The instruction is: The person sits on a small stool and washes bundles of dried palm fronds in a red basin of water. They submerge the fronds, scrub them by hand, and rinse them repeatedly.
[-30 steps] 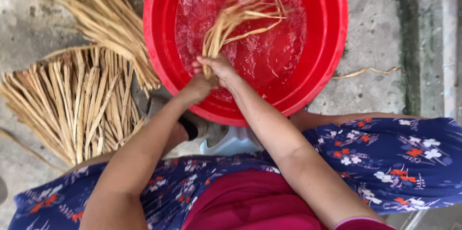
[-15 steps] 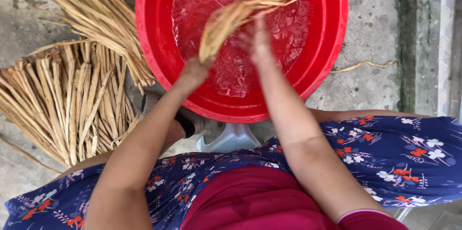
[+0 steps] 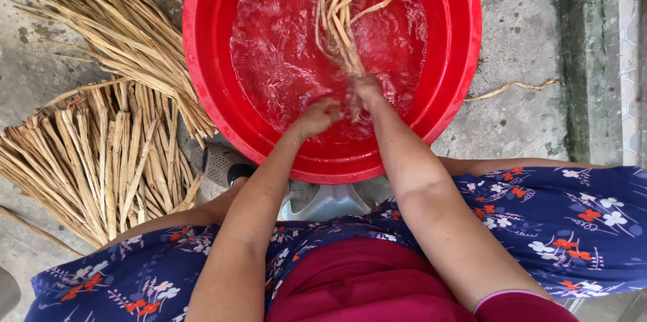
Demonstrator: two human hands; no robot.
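A big round red basin (image 3: 465, 39) full of rippling water stands on the concrete in front of me. Both my hands are down in the water near its front wall. My right hand (image 3: 366, 89) grips the lower end of a bunch of pale straw-like stalks (image 3: 347, 5), which fan upward across the water toward the far rim. My left hand (image 3: 317, 118) is closed, close beside the bunch's end; blur and splashing hide whether it touches the stalks.
A stack of cut dry stalks (image 3: 94, 153) lies on the ground at the left, with longer loose stalks (image 3: 101, 19) behind it. One stray stalk (image 3: 515, 87) lies right of the basin. A grey shoe (image 3: 222, 166) and a pale low stool (image 3: 330, 202) show under my arms.
The bunch was held raised and slanting over the basin; now both hands have plunged its end into the water, the stalks point toward the far rim, and the water is churned.
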